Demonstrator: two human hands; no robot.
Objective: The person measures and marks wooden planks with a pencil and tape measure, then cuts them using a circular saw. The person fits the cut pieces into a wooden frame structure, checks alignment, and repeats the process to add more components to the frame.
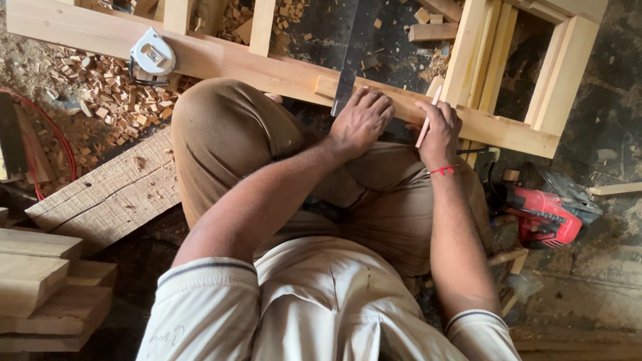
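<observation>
Both hands work at the long wooden rail (267, 67) that runs across the floor in front of the seated person's knees. Pressing flat with fingers spread, the left hand (361, 120) lies on the near edge of that rail and holds down the lower end of a dark metal square (351, 60), whose blade reaches away from the rail over the dusty floor. Just beside it along the rail, the right hand (440, 130) is closed around a pale pencil (428, 117), its upper end poking above the knuckles and its tip hidden against the wood. A red thread (443, 170) circles that wrist. The two hands are close together but not touching.

The rail is part of a larger wooden frame (535, 73), whose upright pieces rise from the rail past the right hand. At the rail's other end, far from the hands, a white tape measure (152, 57) rests on its near edge. Below that end of the rail, wood chips (110, 93) lie heaped on the floor, and a rough plank (110, 194) lies slanted nearer the person's bent knee. Stacked boards (40, 287) sit further from the rail, at the person's left elbow. A red power tool (545, 217) lies on the floor below the frame's corner, beside the right forearm.
</observation>
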